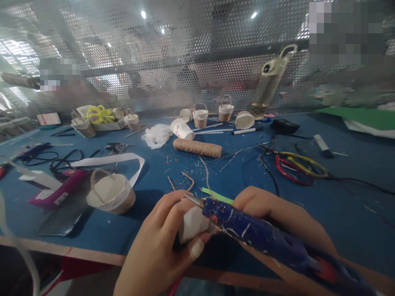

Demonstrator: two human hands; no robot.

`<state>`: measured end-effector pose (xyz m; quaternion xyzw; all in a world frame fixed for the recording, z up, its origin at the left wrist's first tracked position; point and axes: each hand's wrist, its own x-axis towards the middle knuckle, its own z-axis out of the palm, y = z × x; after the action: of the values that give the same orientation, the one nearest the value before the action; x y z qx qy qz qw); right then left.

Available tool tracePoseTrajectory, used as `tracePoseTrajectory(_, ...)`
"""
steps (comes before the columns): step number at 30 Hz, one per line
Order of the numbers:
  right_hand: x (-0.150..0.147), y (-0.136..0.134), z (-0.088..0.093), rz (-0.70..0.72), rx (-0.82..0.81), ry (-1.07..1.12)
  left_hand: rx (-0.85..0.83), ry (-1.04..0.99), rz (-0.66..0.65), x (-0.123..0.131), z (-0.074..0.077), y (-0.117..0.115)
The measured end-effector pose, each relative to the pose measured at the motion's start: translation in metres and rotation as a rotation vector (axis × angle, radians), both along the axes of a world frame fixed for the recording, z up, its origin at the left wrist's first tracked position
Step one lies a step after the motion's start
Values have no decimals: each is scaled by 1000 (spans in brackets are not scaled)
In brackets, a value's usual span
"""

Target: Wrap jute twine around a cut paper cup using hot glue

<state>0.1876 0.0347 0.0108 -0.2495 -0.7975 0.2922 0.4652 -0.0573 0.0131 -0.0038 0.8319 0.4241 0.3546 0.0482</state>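
My left hand [163, 238] is closed around a small white cup [195, 224], mostly covered by its fingers. A blue glue gun [253, 228] crosses in front of my right hand [277, 213], which is curled about it. Its metal nozzle points up and left over the cup and my left fingers. A strand of twine [206, 174] runs down toward the hands from a twine spool [197, 148]. Just beyond the hands lies a green strip [217, 196]. Left of them stands a small basket [112, 193] with a twine handle and white rim.
Red and yellow scissors [296, 168] lie at the right. Finished-looking small baskets [200, 118], a tipped paper cup [182, 129] and a clear bottle [267, 88] stand at the back. A phone [63, 216], a purple packet [60, 189] and cables occupy the left.
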Motion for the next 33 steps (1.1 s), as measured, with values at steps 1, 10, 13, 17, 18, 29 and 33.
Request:
tracePoseTrajectory(1, 1, 1, 0, 23, 2, -23, 1, 5, 4, 0, -1, 0)
tracePoseTrajectory(10, -5, -4, 3, -105, 21, 8, -13, 39, 22, 0, -8, 2)
tracePoseTrajectory(13, -10, -9, 4, -174, 18, 49, -26, 36, 22, 0, -7, 2)
tracePoseTrajectory(17, -14, -13, 3, -232, 7, 66, -35, 33, 27, -1, -6, 1)
tracePoseTrajectory(18, -14, -13, 2, -237, 8, 59, -36, 29, 27, -1, -6, 1)
tracePoseTrajectory(29, 1, -1, 4, -115, 59, -137, -75, 14, 24, -1, -6, 3)
tracePoseTrajectory(33, 4, -1, 4, -114, 60, -162, -73, 19, 25, -2, -6, 2)
